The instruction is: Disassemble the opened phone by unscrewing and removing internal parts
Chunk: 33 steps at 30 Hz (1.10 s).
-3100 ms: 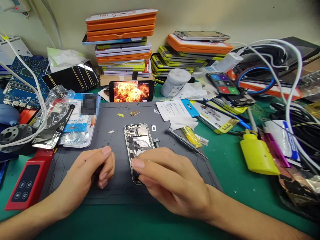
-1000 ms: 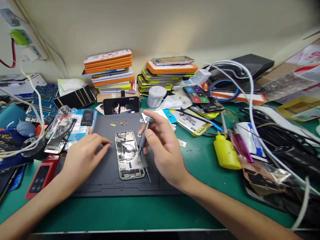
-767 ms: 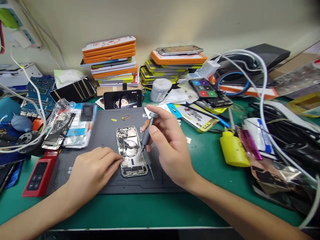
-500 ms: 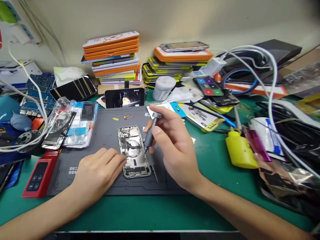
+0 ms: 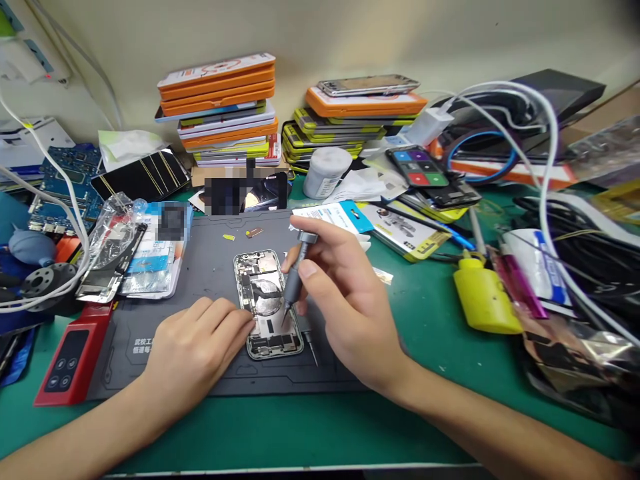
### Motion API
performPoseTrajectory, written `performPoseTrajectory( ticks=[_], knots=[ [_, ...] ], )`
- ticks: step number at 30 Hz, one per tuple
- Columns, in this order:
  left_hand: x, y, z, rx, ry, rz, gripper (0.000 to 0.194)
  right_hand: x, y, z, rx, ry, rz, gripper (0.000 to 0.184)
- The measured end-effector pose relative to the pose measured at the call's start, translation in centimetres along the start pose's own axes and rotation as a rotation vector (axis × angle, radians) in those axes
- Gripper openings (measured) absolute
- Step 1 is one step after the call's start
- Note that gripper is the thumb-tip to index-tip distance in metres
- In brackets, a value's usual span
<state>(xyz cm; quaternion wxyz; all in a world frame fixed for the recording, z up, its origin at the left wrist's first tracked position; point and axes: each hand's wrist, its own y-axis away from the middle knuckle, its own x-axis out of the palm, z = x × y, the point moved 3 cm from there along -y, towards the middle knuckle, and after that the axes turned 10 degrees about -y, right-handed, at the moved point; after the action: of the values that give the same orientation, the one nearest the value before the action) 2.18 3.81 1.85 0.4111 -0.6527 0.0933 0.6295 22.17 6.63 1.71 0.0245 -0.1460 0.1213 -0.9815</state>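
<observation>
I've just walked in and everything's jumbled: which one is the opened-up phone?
Find the dark mat on the green table. The opened phone lies there, between left hand and right hand. Unlike the phone with coloured tiles, its bare insides show, around a silvery disc.

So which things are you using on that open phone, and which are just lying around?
In use:
- open phone, left hand at its edge
- screwdriver, in right hand
- grey mat beneath

Seemingly just lying around:
- yellow bottle
- blue bulb
- white tub
</observation>
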Motion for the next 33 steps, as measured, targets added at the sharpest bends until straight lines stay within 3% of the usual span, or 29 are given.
performPoseTrajectory(
  ticks=[9, 14, 18, 20, 24, 29, 33],
  knots=[
    [-0.1, 0.3, -0.6, 0.041, -0.110, -0.027, 0.013, 0.0, -0.3, -0.1, 0.029, -0.034, -0.012, 0.035],
    [-0.4, 0.6, -0.3, 0.037, -0.064, -0.036, 0.016, -0.1, -0.7, -0.5, 0.011, -0.006, -0.034, 0.033],
    [-1.0, 0.8, -0.7, 0.111, -0.088, -0.128, 0.008, -0.1, -1.0, -1.1, 0.018, -0.033, -0.025, 0.039],
    [-1.3, 0.9, -1.3, 0.156, -0.074, -0.182, 0.005, -0.1, -1.0, -1.4, 0.044, -0.044, -0.016, 0.031],
    [-1.3, 1.2, -2.3, 0.175, 0.098, -0.206, 0.029, 0.1, -0.7, -1.9, 0.079, 0.034, 0.083, 0.003],
    [-1.0, 1.3, -2.3, 0.161, 0.173, -0.192, 0.038, 0.7, 0.0, -1.9, -0.041, 0.312, 0.248, 0.021],
    [-0.6, 1.3, -2.1, 0.164, 0.183, -0.187, 0.036, 1.1, -0.1, -2.2, -0.057, 0.338, 0.330, 0.025]
  ],
)
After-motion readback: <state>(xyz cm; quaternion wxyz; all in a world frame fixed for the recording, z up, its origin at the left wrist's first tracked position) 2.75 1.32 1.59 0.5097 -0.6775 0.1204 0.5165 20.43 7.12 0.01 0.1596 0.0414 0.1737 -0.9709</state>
